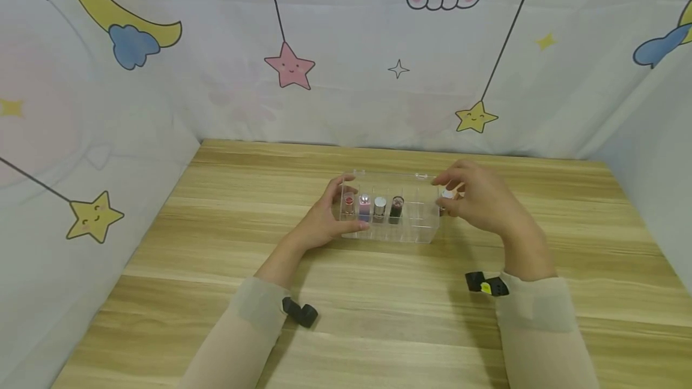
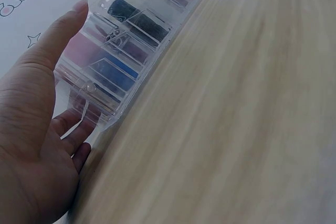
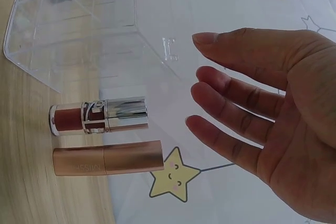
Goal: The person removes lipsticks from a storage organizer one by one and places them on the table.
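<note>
A clear plastic lipstick organizer (image 1: 426, 212) stands on the table with several tubes in its left compartments, among them a pink-and-blue one (image 1: 364, 206) and a dark one (image 1: 397, 211). My left hand (image 1: 320, 221) holds its left end, thumb along the front and fingers round the side. Just off its right end, a lip gloss tube (image 3: 94, 117) with a silver cap stands upright beside a rose-gold lipstick (image 3: 107, 159). Over these two is my right hand (image 1: 478, 197), fingers loosely bent and apart, with a gap to both tubes in the right wrist view.
The wood-grain table (image 1: 378, 311) reaches back to a white printed curtain (image 1: 346, 107), which also hangs at both sides. Small clear hinge tabs (image 3: 169, 49) stick out from the organizer's top edge. Each wrist wears a small black camera (image 1: 489, 284).
</note>
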A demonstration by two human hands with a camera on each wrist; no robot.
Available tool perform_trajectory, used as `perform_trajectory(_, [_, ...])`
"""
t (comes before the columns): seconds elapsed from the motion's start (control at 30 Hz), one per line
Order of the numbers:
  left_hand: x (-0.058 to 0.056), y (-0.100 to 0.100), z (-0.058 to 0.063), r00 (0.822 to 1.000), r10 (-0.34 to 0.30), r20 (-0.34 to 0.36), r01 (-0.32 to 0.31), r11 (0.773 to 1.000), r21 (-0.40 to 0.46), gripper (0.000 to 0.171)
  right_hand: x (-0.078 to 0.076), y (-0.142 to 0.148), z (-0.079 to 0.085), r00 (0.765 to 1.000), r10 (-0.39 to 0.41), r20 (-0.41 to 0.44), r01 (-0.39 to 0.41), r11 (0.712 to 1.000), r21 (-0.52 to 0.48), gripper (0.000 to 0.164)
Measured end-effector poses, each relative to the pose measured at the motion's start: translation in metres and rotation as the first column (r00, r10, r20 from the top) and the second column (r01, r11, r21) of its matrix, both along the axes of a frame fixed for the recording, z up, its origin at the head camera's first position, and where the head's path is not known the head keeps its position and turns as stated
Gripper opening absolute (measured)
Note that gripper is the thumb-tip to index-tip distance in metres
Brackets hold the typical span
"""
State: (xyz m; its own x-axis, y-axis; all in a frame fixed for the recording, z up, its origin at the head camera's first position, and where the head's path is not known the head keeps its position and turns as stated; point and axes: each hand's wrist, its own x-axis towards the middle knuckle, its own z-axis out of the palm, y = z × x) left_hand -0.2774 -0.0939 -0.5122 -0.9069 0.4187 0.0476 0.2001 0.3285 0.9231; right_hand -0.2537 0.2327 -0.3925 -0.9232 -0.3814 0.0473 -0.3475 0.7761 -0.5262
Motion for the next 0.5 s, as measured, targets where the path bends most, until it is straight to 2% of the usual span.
perform_trajectory(0.5, [0.002, -0.002, -0.001, 1.000, -0.012, -0.005, 0.012, 1.000, 0.006, 0.102, 0.003, -0.014, -0.006, 0.998, 0.047, -0.046, -0.047, 0.999, -0.001, 0.032])
